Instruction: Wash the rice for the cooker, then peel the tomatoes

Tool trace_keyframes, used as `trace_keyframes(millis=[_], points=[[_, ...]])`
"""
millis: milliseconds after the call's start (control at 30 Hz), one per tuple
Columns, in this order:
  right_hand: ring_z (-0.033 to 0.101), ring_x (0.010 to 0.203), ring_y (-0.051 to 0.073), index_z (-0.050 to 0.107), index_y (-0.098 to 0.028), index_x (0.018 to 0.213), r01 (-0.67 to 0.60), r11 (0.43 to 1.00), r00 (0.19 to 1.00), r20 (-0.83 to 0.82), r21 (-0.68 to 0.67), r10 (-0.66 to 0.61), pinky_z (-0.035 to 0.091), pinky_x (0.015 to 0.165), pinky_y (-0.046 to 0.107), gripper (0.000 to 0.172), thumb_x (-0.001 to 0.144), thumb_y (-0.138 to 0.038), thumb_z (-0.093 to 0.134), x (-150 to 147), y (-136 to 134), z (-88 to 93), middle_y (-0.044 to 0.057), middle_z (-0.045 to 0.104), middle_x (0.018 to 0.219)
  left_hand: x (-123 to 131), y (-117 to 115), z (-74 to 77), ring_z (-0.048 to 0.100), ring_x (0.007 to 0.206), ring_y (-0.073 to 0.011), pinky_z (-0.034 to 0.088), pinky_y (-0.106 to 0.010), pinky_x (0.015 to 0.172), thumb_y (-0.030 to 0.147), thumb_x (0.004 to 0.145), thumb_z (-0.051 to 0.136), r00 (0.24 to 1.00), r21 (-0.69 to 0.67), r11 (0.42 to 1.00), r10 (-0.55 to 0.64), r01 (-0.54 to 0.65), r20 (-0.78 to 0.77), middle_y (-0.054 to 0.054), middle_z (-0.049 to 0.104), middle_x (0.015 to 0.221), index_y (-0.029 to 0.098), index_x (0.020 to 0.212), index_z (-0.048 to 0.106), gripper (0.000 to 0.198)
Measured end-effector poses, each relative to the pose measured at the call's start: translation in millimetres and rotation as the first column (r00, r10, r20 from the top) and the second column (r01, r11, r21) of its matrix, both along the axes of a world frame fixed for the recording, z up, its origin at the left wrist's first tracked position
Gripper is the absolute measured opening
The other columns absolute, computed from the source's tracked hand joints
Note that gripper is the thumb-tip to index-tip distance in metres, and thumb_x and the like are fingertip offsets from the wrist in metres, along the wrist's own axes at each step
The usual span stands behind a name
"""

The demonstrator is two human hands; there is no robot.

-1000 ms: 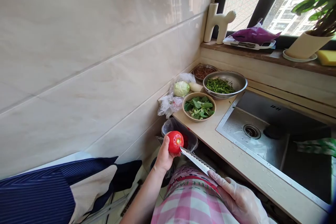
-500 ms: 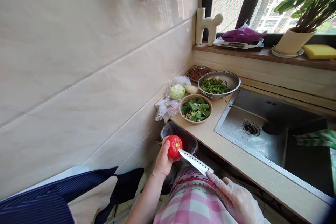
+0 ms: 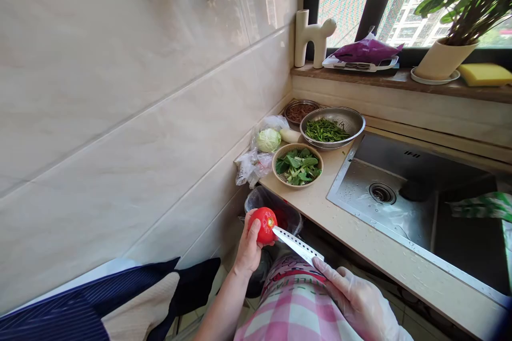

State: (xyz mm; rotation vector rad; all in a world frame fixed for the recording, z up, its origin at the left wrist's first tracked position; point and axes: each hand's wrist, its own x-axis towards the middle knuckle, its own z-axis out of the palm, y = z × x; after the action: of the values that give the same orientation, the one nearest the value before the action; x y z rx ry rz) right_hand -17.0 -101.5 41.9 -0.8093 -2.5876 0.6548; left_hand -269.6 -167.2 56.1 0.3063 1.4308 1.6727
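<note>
A red tomato [image 3: 262, 225] rests in my bare left hand [image 3: 248, 250], the fingers wrapped round it and its pale stem spot turned to the right. My right hand [image 3: 356, 295], in a clear glove, grips a knife [image 3: 298, 246] with a row of holes along its blade; the index finger lies along the back of the blade and the handle is hidden in the palm. The knife's tip meets the tomato beside the stem spot. Both hands are above my pink checked apron, in front of a lined bin [image 3: 294, 218].
On the counter [image 3: 320, 208] stand a basket of leafy greens [image 3: 298, 166], a metal colander [image 3: 352, 123] of green vegetables and a bowl of brown food [image 3: 300, 112]. Cabbage [image 3: 269, 140] lies near the tiled wall. The steel sink [image 3: 360, 176] is to the right.
The tomato has turned slightly in my left hand. The knife tip stays at the stem spot. The view has shifted a little.
</note>
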Motion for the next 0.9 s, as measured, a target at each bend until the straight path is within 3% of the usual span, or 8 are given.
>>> trace_keyframes(millis=[267, 367, 500, 633, 800, 900], points=[[0.059, 0.050, 0.009, 0.043, -0.044, 0.136, -0.027, 0.999, 0.997, 0.072, 0.038, 0.024, 0.042, 0.045, 0.015, 0.047, 0.093, -0.027, 0.043, -1, 6, 0.0, -0.002, 0.059, 0.067, -18, -3, 4.2, 0.065, 0.051, -0.0175, 0.040, -0.020, 0.039, 0.056, 0.083, 0.052, 0.978, -0.038, 0.984, -0.169, 0.175, 0.121, -0.004, 0.068, 0.080, 0.023, 0.111, 0.044, 0.044], [0.060, 0.051, 0.009, 0.047, -0.043, 0.134, -0.019, 1.000, 0.995, 0.096, 0.020, 0.017, 0.043, 0.045, 0.015, 0.045, 0.092, -0.027, 0.046, -4, 9, 2.7, -0.002, 0.060, 0.068, -20, -3, 2.2, 0.063, 0.047, -0.0172, 0.038, -0.019, 0.036, 0.057, 0.081, 0.054, 0.967, -0.073, 0.979, -0.177, 0.192, 0.181, -0.005, 0.068, 0.075, 0.021, 0.109, 0.046, 0.047], [0.062, 0.054, 0.009, 0.048, -0.042, 0.134, -0.022, 0.994, 0.997, 0.065, -0.108, 0.029, 0.046, 0.048, 0.014, 0.045, 0.093, -0.024, 0.044, -8, 10, 3.4, -0.003, 0.061, 0.069, -14, 0, 1.1, 0.065, 0.054, -0.0174, 0.045, -0.022, 0.041, 0.057, 0.080, 0.056, 0.978, -0.047, 0.994, -0.087, 0.098, 0.190, -0.006, 0.068, 0.082, 0.020, 0.107, 0.048, 0.046], [0.061, 0.052, 0.009, 0.043, -0.042, 0.137, -0.006, 0.997, 0.997, 0.070, -0.071, 0.011, 0.045, 0.047, 0.015, 0.047, 0.093, -0.023, 0.042, -9, 10, 1.0, -0.003, 0.060, 0.068, -13, 3, 4.3, 0.065, 0.080, -0.0205, 0.056, -0.029, 0.059, 0.051, 0.082, 0.058, 0.992, 0.030, 0.998, -0.050, 0.047, 0.114, -0.008, 0.066, 0.097, 0.019, 0.102, 0.051, 0.038], [0.059, 0.051, 0.008, 0.046, -0.040, 0.136, -0.047, 0.999, 0.998, 0.039, -0.008, 0.047, 0.043, 0.047, 0.015, 0.045, 0.094, -0.023, 0.040, -12, 15, 6.2, -0.003, 0.059, 0.067, -27, -1, 9.9, 0.065, 0.078, -0.0227, 0.054, -0.027, 0.047, 0.054, 0.077, 0.063, 0.983, 0.130, 0.978, -0.171, 0.161, 0.067, -0.011, 0.063, 0.110, 0.024, 0.115, 0.044, 0.052], [0.058, 0.049, 0.008, 0.048, -0.040, 0.134, -0.051, 0.999, 0.999, 0.019, 0.015, 0.051, 0.041, 0.045, 0.015, 0.044, 0.094, -0.024, 0.040, -14, 20, 11.5, -0.003, 0.059, 0.066, -36, -2, 12.4, 0.067, 0.071, -0.0230, 0.049, -0.023, 0.041, 0.054, 0.075, 0.065, 0.962, 0.165, 0.956, -0.260, 0.244, 0.082, -0.011, 0.064, 0.104, 0.025, 0.117, 0.044, 0.056]])
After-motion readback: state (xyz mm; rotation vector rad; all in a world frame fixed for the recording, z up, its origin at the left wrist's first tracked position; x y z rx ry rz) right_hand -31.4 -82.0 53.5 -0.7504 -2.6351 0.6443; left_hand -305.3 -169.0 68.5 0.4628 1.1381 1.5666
